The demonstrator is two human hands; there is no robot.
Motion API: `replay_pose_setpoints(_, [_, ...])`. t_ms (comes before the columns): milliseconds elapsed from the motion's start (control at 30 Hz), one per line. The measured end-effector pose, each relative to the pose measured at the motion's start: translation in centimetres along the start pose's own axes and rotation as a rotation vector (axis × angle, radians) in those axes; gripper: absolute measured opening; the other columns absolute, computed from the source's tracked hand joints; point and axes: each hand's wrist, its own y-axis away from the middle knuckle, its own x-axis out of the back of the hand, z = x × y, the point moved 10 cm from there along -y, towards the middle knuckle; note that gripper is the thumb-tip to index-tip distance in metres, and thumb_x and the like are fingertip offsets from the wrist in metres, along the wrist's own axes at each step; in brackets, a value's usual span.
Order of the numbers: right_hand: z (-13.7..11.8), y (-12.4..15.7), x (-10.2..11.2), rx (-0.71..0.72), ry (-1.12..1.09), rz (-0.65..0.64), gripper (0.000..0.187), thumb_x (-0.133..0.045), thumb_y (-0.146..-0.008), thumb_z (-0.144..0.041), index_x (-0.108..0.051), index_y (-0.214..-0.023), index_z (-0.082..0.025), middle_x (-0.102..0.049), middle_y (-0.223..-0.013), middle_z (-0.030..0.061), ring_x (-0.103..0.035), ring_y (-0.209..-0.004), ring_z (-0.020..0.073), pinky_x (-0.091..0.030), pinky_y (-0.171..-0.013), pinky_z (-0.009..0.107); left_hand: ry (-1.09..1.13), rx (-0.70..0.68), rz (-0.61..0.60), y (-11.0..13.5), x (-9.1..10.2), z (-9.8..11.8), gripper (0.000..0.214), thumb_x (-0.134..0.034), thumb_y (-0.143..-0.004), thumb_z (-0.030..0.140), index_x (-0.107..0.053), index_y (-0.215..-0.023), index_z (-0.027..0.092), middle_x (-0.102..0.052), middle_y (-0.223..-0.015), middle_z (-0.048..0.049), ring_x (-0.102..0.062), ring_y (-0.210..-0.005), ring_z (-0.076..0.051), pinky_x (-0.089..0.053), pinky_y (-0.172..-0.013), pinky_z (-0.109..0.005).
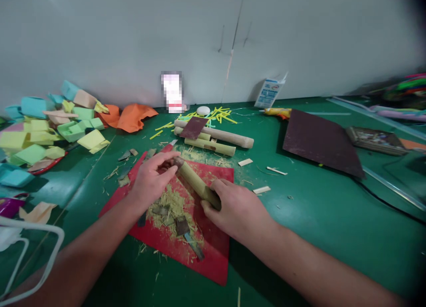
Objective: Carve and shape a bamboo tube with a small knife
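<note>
My right hand (233,205) is wrapped round the near end of a short greenish bamboo tube (195,182), held slanting over a red sheet (213,249). My left hand (151,178) is closed at the tube's far end, fingers pressing a small dark piece, perhaps sandpaper, against it. Bamboo shavings (169,205) and dark scraps lie on the red sheet under both hands.
Other bamboo tubes (216,138) lie behind, one with a dark sandpaper piece (193,127) on it. A large sandpaper sheet (319,140) lies to the right. Folded coloured paper (49,129) is heaped at left, yellow strips (216,115) near the wall, a white wire frame (29,253) at lower left.
</note>
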Motion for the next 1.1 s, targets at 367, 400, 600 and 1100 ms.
replay_pose_setpoints(367, [-1.3, 0.8, 4.1, 0.265, -0.391, 0.39, 0.022, -0.057, -0.085, -0.024, -0.056, -0.107, -0.019, -0.065, -0.102, 0.0056, -0.059, -0.097, 0.0174, -0.048, -0.081, 0.03, -0.062, -0.303, -0.134, 2.4, -1.9, 6.3, 0.032, -0.06, -0.085, 0.014, -0.064, -0.116, 0.024, -0.068, -0.103, -0.0027, -0.064, -0.09, -0.014, -0.055, -0.078, -0.025])
replay_pose_setpoints(400, [-1.5, 0.9, 4.2, 0.298, -0.425, 0.404, 0.018, -0.056, -0.086, -0.022, -0.056, -0.104, -0.019, -0.066, -0.102, 0.0053, -0.059, -0.098, 0.0164, -0.048, -0.083, 0.03, -0.055, -0.306, -0.146, 2.6, -2.1, 6.5, 0.033, -0.06, -0.085, 0.013, -0.064, -0.116, 0.023, -0.069, -0.102, -0.0028, -0.064, -0.088, -0.014, -0.055, -0.077, -0.025])
replay_pose_setpoints(600, [-2.0, 1.5, 4.8, 0.354, -0.455, 0.45, 0.01, -0.056, -0.088, -0.019, -0.061, -0.097, -0.02, -0.069, -0.097, 0.0044, -0.063, -0.093, 0.0146, -0.051, -0.083, 0.029, 0.017, -0.273, -0.148, 3.3, -2.3, 6.7, 0.034, -0.063, -0.084, 0.013, -0.064, -0.116, 0.025, -0.07, -0.098, -0.0019, -0.065, -0.084, -0.013, -0.056, -0.075, -0.026])
replay_pose_setpoints(1100, [-1.9, 1.9, 4.8, 0.38, -0.652, 0.475, 0.01, -0.06, -0.085, -0.013, -0.066, -0.09, -0.02, -0.073, -0.086, 0.0, -0.068, -0.078, 0.0106, -0.053, -0.07, 0.02, 0.032, -0.369, -0.101, 3.2, -1.8, 7.9, 0.01, -0.067, -0.081, 0.012, -0.065, -0.087, 0.019, -0.066, -0.085, 0.0, -0.063, -0.082, -0.011, -0.052, -0.077, -0.024])
